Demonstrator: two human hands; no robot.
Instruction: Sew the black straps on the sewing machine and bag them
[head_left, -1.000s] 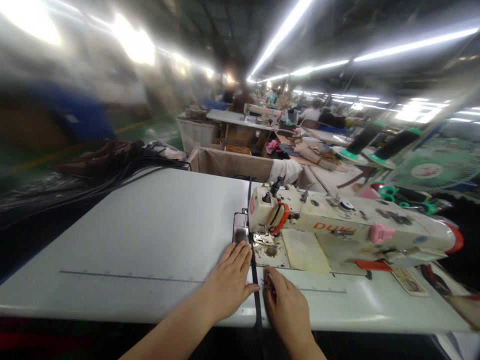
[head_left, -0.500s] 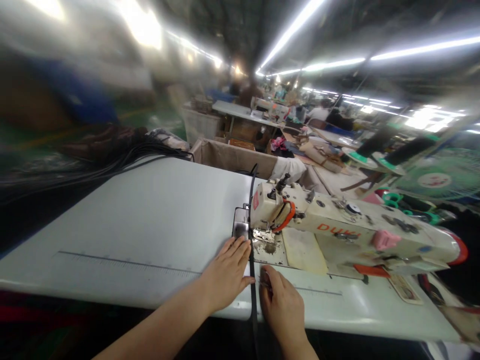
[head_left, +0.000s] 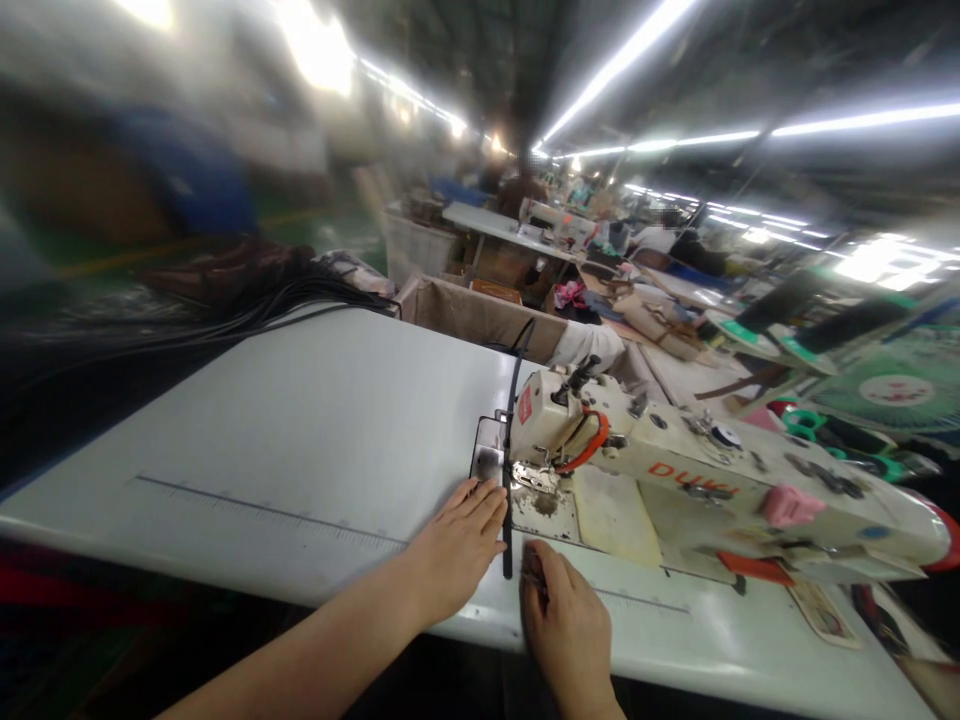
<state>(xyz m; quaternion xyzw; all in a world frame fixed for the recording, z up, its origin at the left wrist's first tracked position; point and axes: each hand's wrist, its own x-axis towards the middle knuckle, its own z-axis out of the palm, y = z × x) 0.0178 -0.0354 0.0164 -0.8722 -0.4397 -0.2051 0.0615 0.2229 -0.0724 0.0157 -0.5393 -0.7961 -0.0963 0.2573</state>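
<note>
A narrow black strap (head_left: 508, 520) runs lengthwise under the head of the sewing machine (head_left: 555, 420). Its near end lies on the white table, between my hands, and its far end rises behind the machine. My left hand (head_left: 461, 545) rests flat with fingers stretched out, fingertips against the strap's left side, just in front of the metal plate (head_left: 489, 462). To the right of the strap, my right hand (head_left: 566, 610) is curled closed on the table. A small dark thing shows at its fingers, too unclear to name.
A ruler scale (head_left: 270, 508) marks the white tabletop (head_left: 337, 400). Black straps (head_left: 300, 297) lie heaped at the far left edge. Behind the table stands a cloth-lined bin (head_left: 450, 305). Thread cones (head_left: 832, 330) and a green fan (head_left: 896, 385) stand at right.
The strap has slid forward, away from me; its near end hung over the table's front edge before and now lies on the tabletop. Both hands stay nearly in place. The view has shifted slightly.
</note>
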